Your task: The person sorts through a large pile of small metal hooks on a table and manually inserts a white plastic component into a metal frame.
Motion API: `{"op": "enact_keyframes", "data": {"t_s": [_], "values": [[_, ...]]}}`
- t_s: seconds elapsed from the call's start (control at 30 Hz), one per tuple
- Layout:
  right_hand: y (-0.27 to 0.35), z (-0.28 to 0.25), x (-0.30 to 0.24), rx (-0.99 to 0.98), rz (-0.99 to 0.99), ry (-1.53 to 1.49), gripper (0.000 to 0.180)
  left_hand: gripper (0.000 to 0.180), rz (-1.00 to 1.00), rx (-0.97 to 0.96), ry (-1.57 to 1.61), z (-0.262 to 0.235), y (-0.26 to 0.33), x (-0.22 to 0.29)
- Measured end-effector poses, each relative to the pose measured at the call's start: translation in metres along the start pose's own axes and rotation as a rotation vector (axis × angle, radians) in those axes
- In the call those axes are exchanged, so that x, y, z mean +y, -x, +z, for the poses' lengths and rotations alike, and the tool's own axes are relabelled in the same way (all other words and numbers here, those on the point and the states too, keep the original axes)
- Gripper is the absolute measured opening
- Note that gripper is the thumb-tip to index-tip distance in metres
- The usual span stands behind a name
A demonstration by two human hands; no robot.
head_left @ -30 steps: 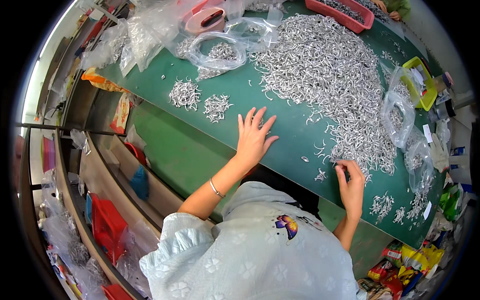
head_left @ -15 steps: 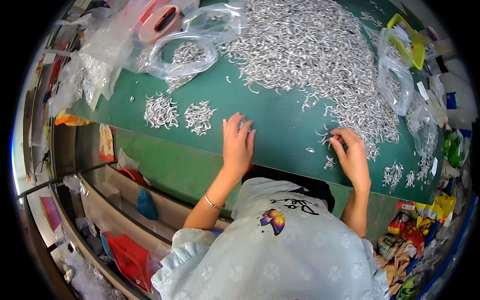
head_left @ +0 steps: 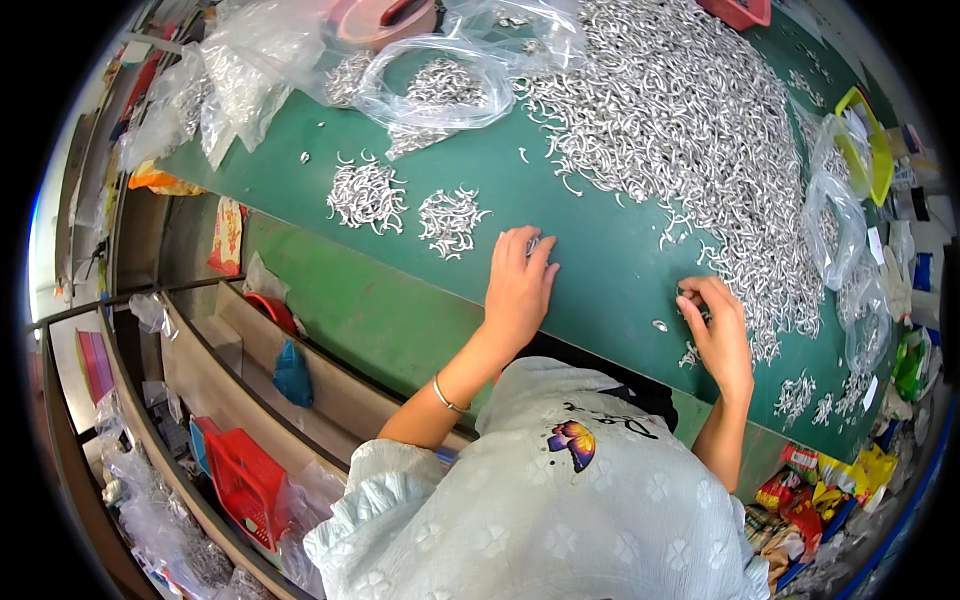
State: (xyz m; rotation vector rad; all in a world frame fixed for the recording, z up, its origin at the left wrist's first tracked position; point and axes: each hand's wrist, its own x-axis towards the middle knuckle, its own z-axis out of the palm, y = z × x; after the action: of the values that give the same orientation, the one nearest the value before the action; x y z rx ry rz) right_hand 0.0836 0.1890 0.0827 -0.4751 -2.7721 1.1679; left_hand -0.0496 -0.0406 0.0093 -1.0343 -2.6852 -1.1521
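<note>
Small silvery curved metal pieces lie on the green table (head_left: pixel 600 270), most of them in one large heap (head_left: pixel 690 110). My left hand (head_left: pixel 515 290) rests at the table's near side, its fingers bent over a few pieces (head_left: pixel 532 246) that show between them. To its left sit two small piles, a wider one (head_left: pixel 367 195) and a smaller one (head_left: pixel 451 222). My right hand (head_left: pixel 722 335) is at the heap's near edge, thumb and fingers curled around some pieces partly hidden under them. A single piece (head_left: pixel 660 326) and a little cluster (head_left: pixel 690 354) lie beside it.
Clear plastic bags with pieces (head_left: pixel 440 90) stand at the back left, near a pink bowl (head_left: pixel 375 22). More bags (head_left: pixel 838 230) and a yellow-green basket (head_left: pixel 868 150) line the right side. Small clusters (head_left: pixel 796 398) lie at the near right. A red basket (head_left: pixel 245 485) sits lower left.
The whole view has shifted, so the table appears farther right and lower. My right fingers have closed over loose pieces that lay beside them. My left hand stays bent over its pieces.
</note>
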Motion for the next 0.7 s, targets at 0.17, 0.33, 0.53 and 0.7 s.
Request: {"op": "enact_keyframes", "data": {"t_s": [0.17, 0.33, 0.53, 0.7], "values": [[0.004, 0.009, 0.0, 0.01, 0.004, -0.065, 0.016, 0.041, 0.003, -0.029, -0.018, 0.004, 0.004, 0.015], [0.003, 0.022, -0.016, -0.037, -0.025, -0.134, 0.016, 0.043, -0.049, 0.115, 0.113, -0.001, 0.007, 0.025], [-0.011, 0.064, -0.035, -0.104, -0.203, -0.238, 0.026, 0.026, -0.131, 0.149, 0.631, -0.019, 0.062, 0.041], [-0.04, 0.106, -0.053, -0.057, -0.323, -0.205, 0.041, 0.014, -0.619, -0.066, 1.074, -0.018, 0.085, 0.041]]}}
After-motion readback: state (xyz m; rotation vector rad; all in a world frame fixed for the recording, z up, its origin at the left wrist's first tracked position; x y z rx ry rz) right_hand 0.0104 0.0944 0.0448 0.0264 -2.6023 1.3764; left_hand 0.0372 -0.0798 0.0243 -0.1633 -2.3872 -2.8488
